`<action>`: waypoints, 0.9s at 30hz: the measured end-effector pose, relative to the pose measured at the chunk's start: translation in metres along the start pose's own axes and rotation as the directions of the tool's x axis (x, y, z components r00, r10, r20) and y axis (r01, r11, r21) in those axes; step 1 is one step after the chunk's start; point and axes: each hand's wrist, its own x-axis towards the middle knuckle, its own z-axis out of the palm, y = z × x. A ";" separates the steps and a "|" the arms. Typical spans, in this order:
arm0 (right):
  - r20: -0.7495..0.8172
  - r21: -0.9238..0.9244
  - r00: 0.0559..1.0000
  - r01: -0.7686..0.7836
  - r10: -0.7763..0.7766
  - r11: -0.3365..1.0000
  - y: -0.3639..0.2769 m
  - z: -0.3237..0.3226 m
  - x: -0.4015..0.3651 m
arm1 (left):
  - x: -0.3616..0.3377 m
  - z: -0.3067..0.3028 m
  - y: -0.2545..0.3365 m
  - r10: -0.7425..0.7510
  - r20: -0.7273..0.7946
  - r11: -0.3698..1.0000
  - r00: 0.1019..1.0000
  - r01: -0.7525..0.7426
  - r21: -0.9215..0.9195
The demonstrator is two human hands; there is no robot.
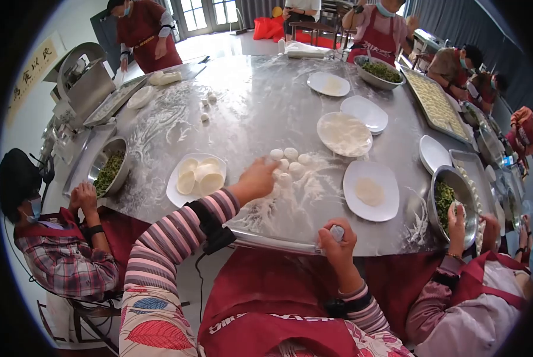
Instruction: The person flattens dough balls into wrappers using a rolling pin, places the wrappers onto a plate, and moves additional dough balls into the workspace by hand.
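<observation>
Resting on the metal table (pixel 248 89), head view: one white plate (pixel 174 193) holding pale dough rounds (pixel 210 178), overlapping; one squarish plate (pixel 385 205) with a single thin disc (pixel 369 191); one round plate (pixel 366 146) of white flour (pixel 345 132); one far plate (pixel 342 87) with a flat pale piece; one steel bowl (pixel 121 152) of chopped green filling (pixel 107 175), beside a seated person (pixel 64 250); a second steel bowl (pixel 470 205), right side, similarly filled; a third bowl (pixel 391 84), far side, also with greens; one large tray (pixel 444 122) lined with rows of small pale pieces. Dough balls (pixel 290 153): a small cluster on floured metal, just beyond the left hand (pixel 256 180). Left hand: palm down, fingers reaching forward at the cluster's near left side, partly bent, not closed into a fist; exact contact cannot be told. Right hand (pixel 338 239): at the table's near edge, fingers curled closed around a pale, greyish object (pixel 337 232), perhaps the end of a rolling pin. Obscured: most of that object, behind the fingers; the left fingertips, indistinct against the dough; people and trays at far right, cut by the dark lens rim.
</observation>
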 end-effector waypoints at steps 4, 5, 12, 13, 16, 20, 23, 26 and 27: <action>-0.022 0.000 0.999 -0.046 0.046 0.999 -0.012 0.002 -0.013 | -0.020 0.003 0.006 -0.157 0.161 0.987 0.974 0.149 0.060; -0.027 -0.005 0.998 -0.053 0.053 0.999 -0.014 0.003 -0.017 | -0.025 0.017 0.001 -0.051 0.082 0.996 0.995 0.045 0.073; -0.040 0.042 0.998 -0.040 0.041 0.998 -0.013 0.005 -0.026 | -0.046 0.008 0.003 -0.086 -0.212 0.989 0.973 0.058 -0.134; -0.043 0.032 0.999 -0.016 0.018 0.999 -0.012 0.005 -0.025 | -0.043 0.016 0.000 -0.109 -0.192 0.982 0.975 0.076 -0.171; -0.050 0.060 0.998 -0.031 0.034 0.998 -0.012 0.006 -0.024 | -0.033 0.030 0.001 -0.104 -0.239 0.976 0.965 0.053 -0.212; -0.068 0.030 0.995 -0.068 0.070 0.997 -0.013 0.007 -0.024 | -0.027 0.046 0.019 0.020 -0.359 0.987 0.933 -0.074 -0.139; -0.088 0.013 0.995 -0.043 0.044 0.999 -0.012 0.008 -0.022 | -0.024 0.056 0.020 0.173 -0.325 0.970 0.930 -0.218 -0.107; -0.126 -0.044 0.992 -0.027 0.021 0.999 -0.011 0.009 -0.021 | -0.032 0.045 0.032 0.205 -0.227 0.868 0.952 -0.284 -0.407; -0.144 -0.042 0.989 -0.040 0.034 0.998 -0.013 0.011 -0.021 | -0.036 0.040 0.034 0.136 -0.176 0.731 0.975 -0.218 -0.646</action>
